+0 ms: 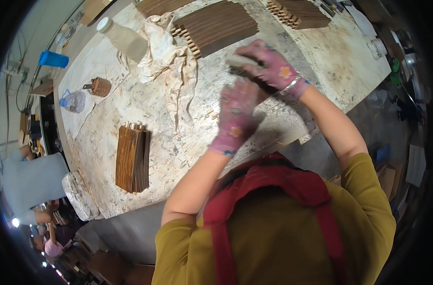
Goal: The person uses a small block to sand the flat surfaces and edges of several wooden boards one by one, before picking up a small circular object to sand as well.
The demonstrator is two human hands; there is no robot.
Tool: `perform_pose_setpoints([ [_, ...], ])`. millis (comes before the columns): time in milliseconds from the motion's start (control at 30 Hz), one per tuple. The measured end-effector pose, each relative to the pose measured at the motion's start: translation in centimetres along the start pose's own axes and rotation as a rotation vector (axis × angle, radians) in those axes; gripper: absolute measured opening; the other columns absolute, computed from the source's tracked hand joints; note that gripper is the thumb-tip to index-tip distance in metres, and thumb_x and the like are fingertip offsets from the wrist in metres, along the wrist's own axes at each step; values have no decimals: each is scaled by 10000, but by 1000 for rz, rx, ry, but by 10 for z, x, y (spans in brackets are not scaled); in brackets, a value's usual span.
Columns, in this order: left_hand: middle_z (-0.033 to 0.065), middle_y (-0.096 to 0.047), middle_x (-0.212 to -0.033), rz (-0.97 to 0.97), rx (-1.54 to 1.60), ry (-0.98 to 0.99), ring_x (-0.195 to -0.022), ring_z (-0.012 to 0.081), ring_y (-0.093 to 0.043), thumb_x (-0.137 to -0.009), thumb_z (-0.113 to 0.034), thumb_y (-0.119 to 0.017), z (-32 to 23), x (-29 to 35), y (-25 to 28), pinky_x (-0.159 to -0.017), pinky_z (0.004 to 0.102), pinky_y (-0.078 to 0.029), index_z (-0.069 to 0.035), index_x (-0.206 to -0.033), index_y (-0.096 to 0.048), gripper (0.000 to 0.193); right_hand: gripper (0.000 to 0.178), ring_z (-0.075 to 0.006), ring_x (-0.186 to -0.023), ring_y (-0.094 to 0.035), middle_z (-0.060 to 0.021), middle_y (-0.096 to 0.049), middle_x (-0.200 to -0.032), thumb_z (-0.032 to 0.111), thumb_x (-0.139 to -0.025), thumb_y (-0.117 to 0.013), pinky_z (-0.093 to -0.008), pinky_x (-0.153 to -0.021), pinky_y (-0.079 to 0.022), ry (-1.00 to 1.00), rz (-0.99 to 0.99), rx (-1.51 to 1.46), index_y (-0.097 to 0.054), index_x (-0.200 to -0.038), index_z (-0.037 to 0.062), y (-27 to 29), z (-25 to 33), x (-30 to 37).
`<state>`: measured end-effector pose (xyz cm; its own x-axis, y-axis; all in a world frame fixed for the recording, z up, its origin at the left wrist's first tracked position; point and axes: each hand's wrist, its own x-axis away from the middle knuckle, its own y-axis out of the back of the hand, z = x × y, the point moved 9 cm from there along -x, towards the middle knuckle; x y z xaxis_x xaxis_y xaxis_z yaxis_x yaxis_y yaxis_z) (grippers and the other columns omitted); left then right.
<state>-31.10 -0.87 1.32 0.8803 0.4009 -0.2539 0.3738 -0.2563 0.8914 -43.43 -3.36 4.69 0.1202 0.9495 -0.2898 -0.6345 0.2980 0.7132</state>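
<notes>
Both my hands wear pink flower-patterned gloves and are blurred by motion over the middle of the worktable [145, 107]. My right hand [273, 69] has its fingers closed around a pale grey, pad-like block [240, 61]. Closer to me is my left hand [238, 114]; its fingers are too smeared to read. Between the hands a dark brown wooden piece [262, 96] shows in part, the rest covered by them. Beyond them lies a wide stack of dark brown wooden slats [219, 28] with pale ends. Nearer on the left sits a smaller bundle of brown slats [132, 159] with pale pegs.
A stained white cloth [171, 71] lies left of the wide stack, beside a white-capped jar [124, 40]. Farther left are a brown pot [101, 87] and a clear plastic bottle [74, 101]. More slats [299, 14] stand far right. Another person [31, 175] is beyond the left edge.
</notes>
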Motion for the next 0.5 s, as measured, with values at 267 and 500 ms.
perform_pose_setpoints([
  [267,118,-575,-1066,-89,32,-98,-969,319,-583,-800,-190,-667,21,2,4,-824,469,-488,-113,-1385,-528,606,424,-166,-1049,-609,-79,-666,-1186,287,-942,-658,-299,-922,-484,-577,-356,-419,-642,-1267,15,42,-114,149],
  [500,106,-578,-928,154,-82,-65,-905,271,-602,-875,-142,-567,21,14,4,-756,389,-499,-115,-1217,-623,348,517,-163,-1093,-597,-61,-659,-1197,366,-939,-674,-294,-949,-464,-623,-440,-466,-616,-1318,19,48,-111,174],
])
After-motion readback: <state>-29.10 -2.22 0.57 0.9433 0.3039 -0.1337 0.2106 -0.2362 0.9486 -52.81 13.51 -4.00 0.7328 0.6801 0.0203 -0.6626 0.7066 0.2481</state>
